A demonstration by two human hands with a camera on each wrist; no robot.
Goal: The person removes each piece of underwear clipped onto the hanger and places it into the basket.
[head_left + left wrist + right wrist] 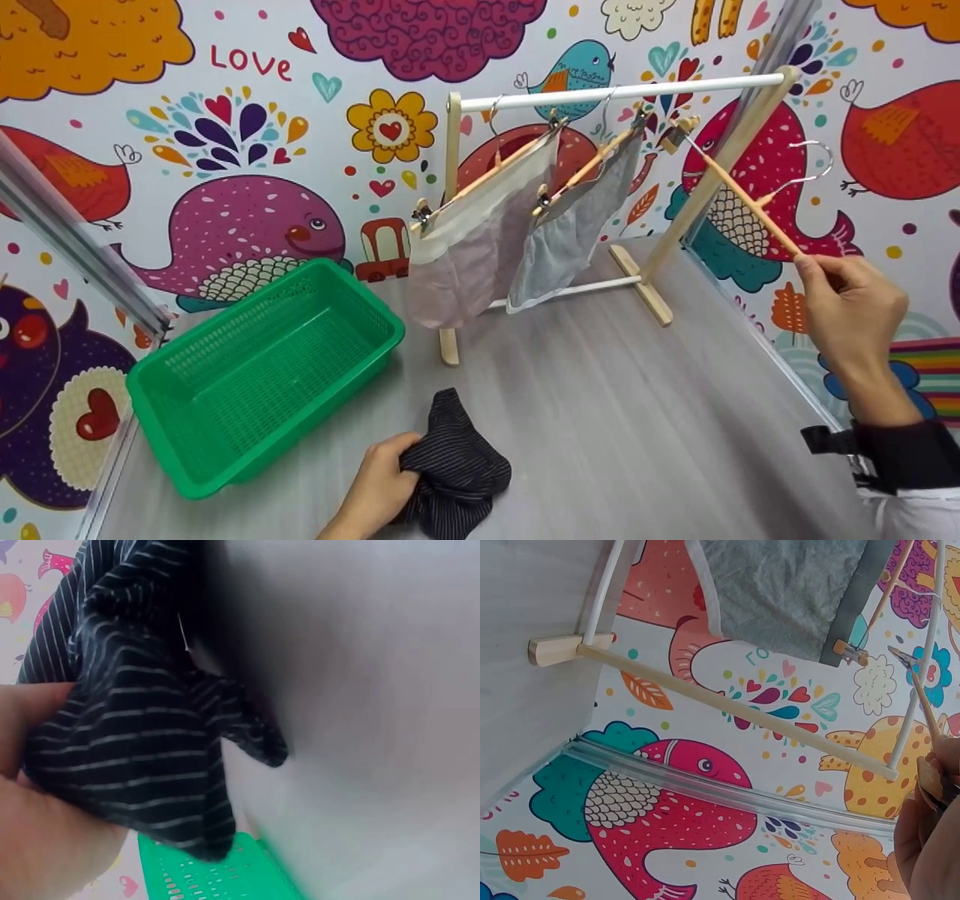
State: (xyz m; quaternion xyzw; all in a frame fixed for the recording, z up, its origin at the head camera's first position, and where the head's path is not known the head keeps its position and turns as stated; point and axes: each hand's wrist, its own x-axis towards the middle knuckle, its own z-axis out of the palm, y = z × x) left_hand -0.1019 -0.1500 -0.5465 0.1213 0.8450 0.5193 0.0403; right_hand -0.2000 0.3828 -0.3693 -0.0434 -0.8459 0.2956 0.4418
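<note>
My left hand (380, 480) pinches a dark cloth with thin white stripes (459, 457), bunched low over the grey surface; in the left wrist view the thumb and fingers (45, 787) hold the striped cloth (142, 742). My right hand (855, 307) grips one end of a wooden clip hanger (750, 206) in the air, right of the rack; clips show at its far end and nothing hangs from it. In the right wrist view the right hand (934, 832) holds the hanger (924, 697) near the rack's top bar.
A white and wooden rack (622, 91) stands at the back, with a pinkish garment (480, 247) and a grey garment (574, 232) clipped on hangers. A green basket (292, 409) sits at the left on the grey surface (637, 420). Patterned walls stand behind.
</note>
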